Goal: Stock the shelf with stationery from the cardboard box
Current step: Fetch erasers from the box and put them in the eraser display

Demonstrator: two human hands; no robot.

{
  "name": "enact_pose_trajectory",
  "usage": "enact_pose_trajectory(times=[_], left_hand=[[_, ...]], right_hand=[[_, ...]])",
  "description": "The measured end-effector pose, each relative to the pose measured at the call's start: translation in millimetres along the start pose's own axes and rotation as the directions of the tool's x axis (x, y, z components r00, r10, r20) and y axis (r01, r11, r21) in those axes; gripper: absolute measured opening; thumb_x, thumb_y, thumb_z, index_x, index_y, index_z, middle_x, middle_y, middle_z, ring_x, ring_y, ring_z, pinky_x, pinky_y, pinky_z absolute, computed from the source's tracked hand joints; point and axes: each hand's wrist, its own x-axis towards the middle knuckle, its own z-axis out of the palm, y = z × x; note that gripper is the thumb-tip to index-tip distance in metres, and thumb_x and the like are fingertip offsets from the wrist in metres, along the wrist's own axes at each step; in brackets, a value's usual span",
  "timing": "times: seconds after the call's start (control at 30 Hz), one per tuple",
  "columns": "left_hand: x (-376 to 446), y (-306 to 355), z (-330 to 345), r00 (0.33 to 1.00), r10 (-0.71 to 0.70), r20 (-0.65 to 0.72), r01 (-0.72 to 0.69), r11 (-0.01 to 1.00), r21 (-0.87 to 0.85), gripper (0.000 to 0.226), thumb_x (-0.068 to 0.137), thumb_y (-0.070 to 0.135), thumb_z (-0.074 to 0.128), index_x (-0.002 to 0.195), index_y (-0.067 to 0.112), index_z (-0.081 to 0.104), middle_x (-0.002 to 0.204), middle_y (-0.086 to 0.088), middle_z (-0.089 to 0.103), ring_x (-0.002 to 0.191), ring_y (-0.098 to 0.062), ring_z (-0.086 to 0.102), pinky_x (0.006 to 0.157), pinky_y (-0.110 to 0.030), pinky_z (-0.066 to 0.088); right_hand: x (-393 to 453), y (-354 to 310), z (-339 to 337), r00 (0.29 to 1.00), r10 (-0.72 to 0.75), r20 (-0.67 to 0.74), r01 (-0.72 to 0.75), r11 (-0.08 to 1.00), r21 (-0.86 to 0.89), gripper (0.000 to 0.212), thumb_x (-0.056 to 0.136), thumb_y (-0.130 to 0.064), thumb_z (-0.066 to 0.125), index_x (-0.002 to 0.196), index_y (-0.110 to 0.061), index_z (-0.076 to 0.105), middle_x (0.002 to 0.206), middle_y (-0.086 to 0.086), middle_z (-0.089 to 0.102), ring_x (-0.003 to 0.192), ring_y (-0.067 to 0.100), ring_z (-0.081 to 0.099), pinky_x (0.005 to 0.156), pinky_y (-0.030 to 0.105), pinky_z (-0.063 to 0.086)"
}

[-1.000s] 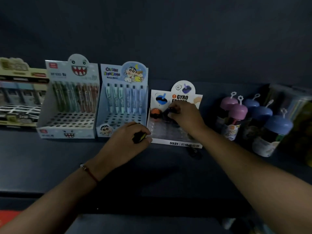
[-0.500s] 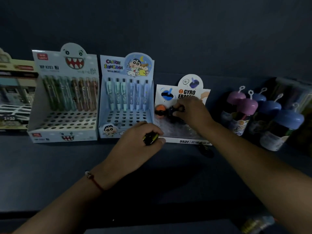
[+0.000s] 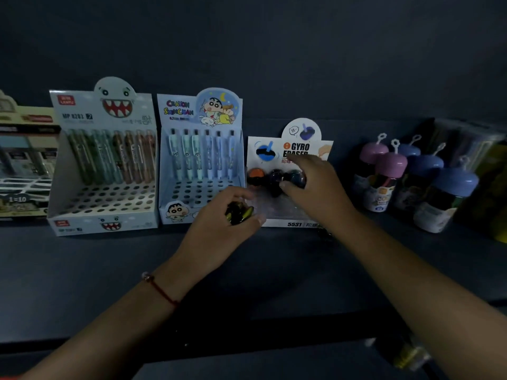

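**Filling the gyro-eraser tray, one small top at a time**

Holding a black-and-yellow gyro eraser (image 3: pixel 238 213), the left hand (image 3: pixel 219 231) has its fingers curled round it just at 7 o'clock of the gyro eraser display (image 3: pixel 290 215), a printed card box with a clear dimpled tray. The right hand (image 3: pixel 318 187) reaches over the tray's back row, fingertips bent onto a dark eraser (image 3: pixel 297 178) at the row's right end; whether it pinches the piece or only presses it down I cannot tell. An orange eraser (image 3: pixel 255 175) and another dark one (image 3: pixel 275 178) sit to the left of it, at 9 o'clock.

These pieces look light, rounded and glossy (probably a bit slippery in their wrapping), so a fingertip pinch across the widest part should suit, then a gentle push into a dimple. The thin tray would likely flex or slide under force.

The shelf (image 3: pixel 82 270) is a dark, matte board. At 9 o'clock of the display stand a Crayon Shinchan pen box (image 3: pixel 200 149) and a monster-face pen box (image 3: pixel 101 160), both stiff card with perforated bases; at 3 o'clock, dome-capped jars (image 3: pixel 391 182) in purple and blue. The cardboard box is not in view.
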Motion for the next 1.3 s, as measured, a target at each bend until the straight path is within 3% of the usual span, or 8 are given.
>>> enact_pose_trajectory(times=[0.1, 0.2, 0.37, 0.5, 0.73, 0.87, 1.03, 1.3], left_hand=[[0, 2, 2, 1.000, 0.025, 0.001, -0.025, 0.999, -0.042, 0.020, 0.083, 0.029, 0.074, 0.099, 0.030, 0.062, 0.094, 0.022, 0.062, 0.085, 0.004, 0.060, 0.067, -0.009, 0.047], [0, 6, 3, 0.999, -0.035, 0.016, 0.038, 0.966, -0.256, 0.011, 0.086, 0.027, 0.071, 0.091, 0.019, 0.064, 0.084, 0.004, 0.068, 0.070, -0.011, 0.063, 0.052, -0.026, 0.052], [-2, 10, 5, 0.981, -0.148, 0.127, 0.193, 0.838, -0.511, 0.037, 0.084, 0.045, 0.059, 0.091, 0.009, 0.065, 0.074, -0.008, 0.066, 0.061, -0.019, 0.061, 0.043, -0.028, 0.046], [-4, 13, 8, 0.969, -0.171, 0.179, 0.240, 0.824, -0.514, 0.059, 0.089, 0.056, 0.040, 0.092, 0.003, 0.064, 0.069, -0.014, 0.064, 0.056, -0.020, 0.059, 0.042, -0.026, 0.045], [-9, 10, 12, 0.974, -0.189, 0.122, 0.225, 0.833, -0.505, 0.051, 0.100, 0.048, 0.035, 0.096, 0.006, 0.064, 0.071, -0.013, 0.067, 0.051, -0.022, 0.057, 0.039, -0.025, 0.039], [-9, 4, 10, 0.983, -0.150, 0.105, 0.180, 0.896, -0.406, 0.045, 0.103, 0.043, 0.034, 0.099, 0.010, 0.064, 0.071, -0.008, 0.064, 0.051, -0.021, 0.056, 0.041, -0.026, 0.037], [-13, -5, 16, 0.981, 0.095, 0.167, -0.101, 0.995, 0.023, 0.033, 0.105, 0.037, 0.034, 0.092, 0.026, 0.062, 0.084, 0.003, 0.065, 0.060, -0.013, 0.056, 0.055, -0.023, 0.045], [-13, -7, 17, 0.964, 0.051, 0.260, -0.047, 0.999, -0.022, 0.026, 0.095, 0.034, 0.036, 0.090, 0.038, 0.061, 0.090, 0.010, 0.064, 0.067, -0.001, 0.052, 0.069, -0.028, 0.042]], right_hand=[[-53, -37, -10, 0.983, 0.085, 0.164, -0.149, 0.890, 0.430, 0.035, 0.091, -0.030, 0.066, 0.126, -0.032, 0.063, 0.110, -0.015, 0.065, 0.103, 0.000, 0.061, 0.087, 0.021, 0.048], [-88, -53, -5, 0.936, 0.028, 0.350, -0.275, 0.679, 0.681, 0.039, 0.094, -0.019, 0.063, 0.127, -0.040, 0.062, 0.110, -0.010, 0.069, 0.097, 0.008, 0.068, 0.080, 0.028, 0.057], [-98, -60, 7, 0.983, 0.092, 0.156, -0.176, 0.691, 0.701, 0.037, 0.085, -0.012, 0.074, 0.117, -0.029, 0.068, 0.085, -0.015, 0.061, 0.080, 0.000, 0.064, 0.074, 0.016, 0.050], [-100, -64, 10, 0.980, 0.165, 0.109, -0.188, 0.615, 0.766, 0.023, 0.082, -0.009, 0.076, 0.102, -0.019, 0.069, 0.087, 0.000, 0.071, 0.085, 0.019, 0.070, 0.080, 0.035, 0.058], [-111, -65, 5, 0.973, 0.218, 0.076, -0.188, 0.557, 0.809, 0.021, 0.080, -0.005, 0.076, 0.091, -0.015, 0.061, 0.076, -0.011, 0.062, 0.074, 0.002, 0.058, 0.068, 0.017, 0.049], [-109, -51, -3, 0.919, 0.346, 0.188, -0.315, 0.362, 0.877, 0.024, 0.087, -0.003, 0.066, 0.104, -0.019, 0.066, 0.090, -0.001, 0.064, 0.082, 0.009, 0.064, 0.064, 0.023, 0.053], [-100, -20, -27, 0.867, 0.444, 0.226, -0.375, 0.282, 0.883, 0.024, 0.090, 0.002, 0.056, 0.102, -0.014, 0.069, 0.092, 0.005, 0.073, 0.075, 0.014, 0.067, 0.053, 0.020, 0.052], [-56, 30, -64, 0.855, 0.498, 0.145, -0.328, 0.303, 0.894, 0.024, 0.093, 0.005, 0.053, 0.106, -0.011, 0.066, 0.089, 0.012, 0.068, 0.065, 0.014, 0.067, 0.060, 0.021, 0.057]])
